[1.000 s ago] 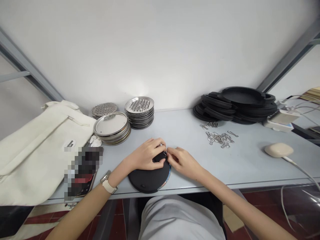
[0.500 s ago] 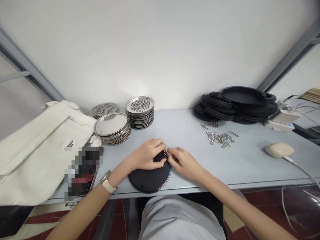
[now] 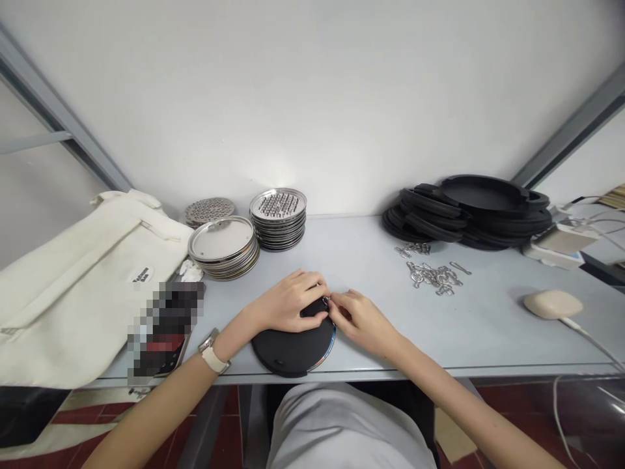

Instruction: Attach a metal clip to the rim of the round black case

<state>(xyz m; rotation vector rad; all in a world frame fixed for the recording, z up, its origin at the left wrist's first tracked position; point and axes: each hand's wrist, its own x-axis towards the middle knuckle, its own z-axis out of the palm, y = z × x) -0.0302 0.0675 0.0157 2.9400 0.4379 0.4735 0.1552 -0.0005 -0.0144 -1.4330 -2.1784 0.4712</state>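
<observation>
1. Near the table's front edge, a black round cover [image 3: 293,352] is lying flat beneath the left hand [image 3: 289,303], probably so the table is bearing its weight.
2. The left hand is arching over the cover, its thumb and fingers closing narrowly on the far right part, seemingly steadying it.
3. The right hand [image 3: 362,320] is meeting it from the side, fingertips pinching narrowly at a small metal clip [image 3: 325,300], apparently for fine control.
4. Loose metal clips [image 3: 433,277] are lying beyond the right hand, likely for easy reach.
5. Black rimmed covers [image 3: 481,193] and plain metal discs [image 3: 222,240] are sitting in separate piles, presumably keeping kinds apart.
</observation>
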